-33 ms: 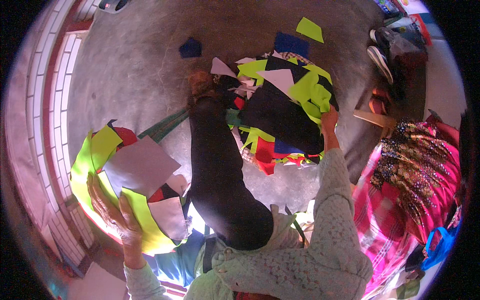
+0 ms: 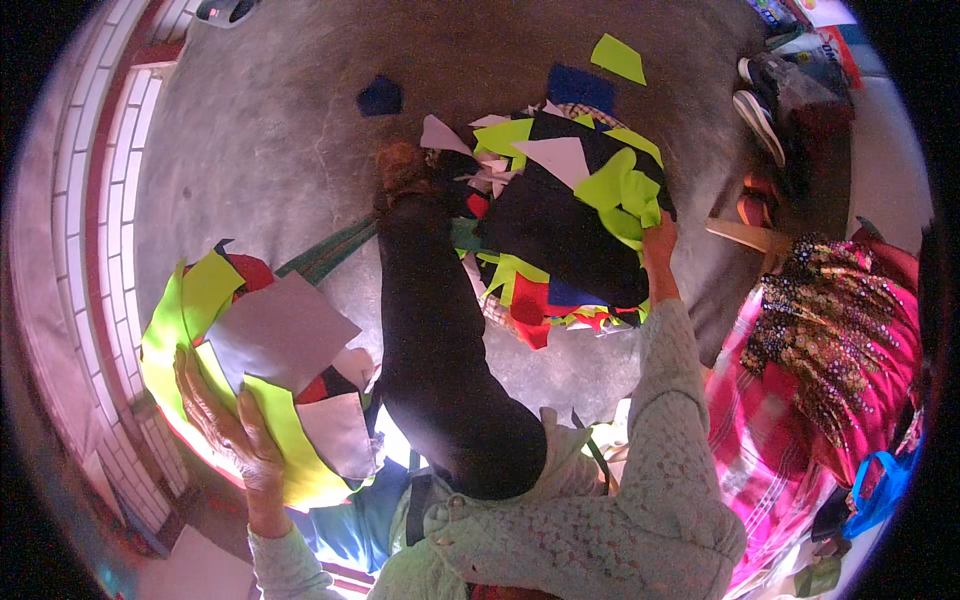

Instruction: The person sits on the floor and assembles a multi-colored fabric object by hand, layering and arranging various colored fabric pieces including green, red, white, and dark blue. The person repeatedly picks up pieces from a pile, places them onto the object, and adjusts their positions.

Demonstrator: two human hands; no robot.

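Cloth scraps (image 2: 338, 435) make up two heaps, one close by on the person's left, the other farther out and to the right. At the nearer heap (image 2: 205, 290), the left hand (image 2: 232, 432) lies with fingers extended and thumb apart against a lime piece (image 2: 300, 452), closed round nothing that shows. A big grey-lilac scrap (image 2: 283, 328) tops this heap. Between the heaps runs a dark-clothed leg (image 2: 430, 350). Farther out, the right hand (image 2: 658, 243) is at the edge of the farther heap (image 2: 560, 235), touching a crumpled lime scrap (image 2: 620, 190); whether the fingers grip it, I cannot tell. The work looks part-way through: colours are mixed in both heaps, and the farther one holds plenty of loose pieces in black, lime, pale pink, red and blue. A blue piece (image 2: 582, 88) lies at its far edge. Out on the floor (image 2: 280, 150), a dark blue scrap (image 2: 380, 96) and a four-sided lime scrap (image 2: 619, 58) lie apart from both heaps, so these seem not yet dealt with.
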